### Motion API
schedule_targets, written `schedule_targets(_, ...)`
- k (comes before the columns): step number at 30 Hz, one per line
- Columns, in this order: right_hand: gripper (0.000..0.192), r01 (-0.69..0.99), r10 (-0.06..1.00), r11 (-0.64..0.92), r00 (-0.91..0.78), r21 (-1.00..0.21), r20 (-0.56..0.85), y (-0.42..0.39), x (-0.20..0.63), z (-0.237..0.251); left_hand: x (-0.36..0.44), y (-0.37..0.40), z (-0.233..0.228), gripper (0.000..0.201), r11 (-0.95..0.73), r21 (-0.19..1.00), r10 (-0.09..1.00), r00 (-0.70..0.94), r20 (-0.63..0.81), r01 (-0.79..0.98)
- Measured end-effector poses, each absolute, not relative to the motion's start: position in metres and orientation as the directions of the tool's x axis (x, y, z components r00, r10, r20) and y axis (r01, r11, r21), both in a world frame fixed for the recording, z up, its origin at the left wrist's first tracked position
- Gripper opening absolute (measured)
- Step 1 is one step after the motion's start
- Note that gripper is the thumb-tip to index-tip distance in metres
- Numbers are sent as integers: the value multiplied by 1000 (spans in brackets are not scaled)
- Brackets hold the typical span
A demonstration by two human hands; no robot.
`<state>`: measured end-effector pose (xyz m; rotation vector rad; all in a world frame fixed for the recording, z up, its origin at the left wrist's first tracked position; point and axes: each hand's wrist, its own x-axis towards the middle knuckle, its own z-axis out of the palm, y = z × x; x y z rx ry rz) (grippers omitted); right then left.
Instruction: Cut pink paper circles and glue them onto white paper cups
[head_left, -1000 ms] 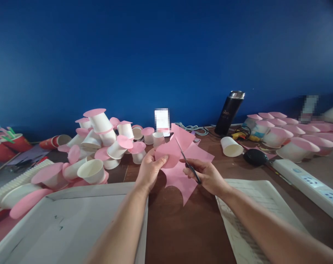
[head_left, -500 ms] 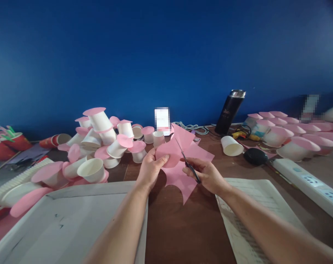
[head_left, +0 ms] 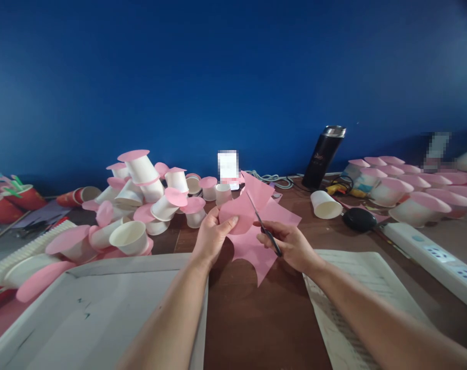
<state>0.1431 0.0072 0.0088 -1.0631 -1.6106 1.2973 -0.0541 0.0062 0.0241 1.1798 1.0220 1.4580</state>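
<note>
**Pink paper under the scissors, thumb close to the cut**

Pink paper [head_left: 256, 241] is held up over the brown table [head_left: 256, 329], between the 2 hands and just in front of the piles of cups. The left hand [head_left: 213, 234] pinches it at the rounded part already cut, thumb on the near face and the other fingers hidden behind. The right hand [head_left: 291, 244] is closed around the handles of the scissors [head_left: 262, 223], whose blades run up and away across the sheet, almost together; from this angle I cannot tell whether paper lies between them or only behind them.

The main risk, as I judge it, is the left thumb: it sits near the blade line, so a hurried snip or a turn of the sheet toward the blades could nick it. The sheet is thin and is held at 1 edge only, so the loose jagged points below can flop or fold into the blades, making the cut wander off the curve or tear the sheet. A pinch this light could also let the paper slip as it is turned.

Around the work: a heap of white cups with pink paper lids [head_left: 141, 200] lies to the left, more capped cups [head_left: 410, 195] stand in rows to the right, and 1 bare cup [head_left: 325, 204] lies on its side near a black flask [head_left: 323, 156]. A white tray [head_left: 102, 303] lies under the left forearm, a printed sheet [head_left: 356, 288] under the right, and a power strip [head_left: 433, 254] lies at the far right.
</note>
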Motion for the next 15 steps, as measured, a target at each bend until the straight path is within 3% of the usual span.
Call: schedule_targets(15,54,160,949,139,-302,-977,86,8,143,13,-61,10,20,46,-165,960,986,-71,152,-226)
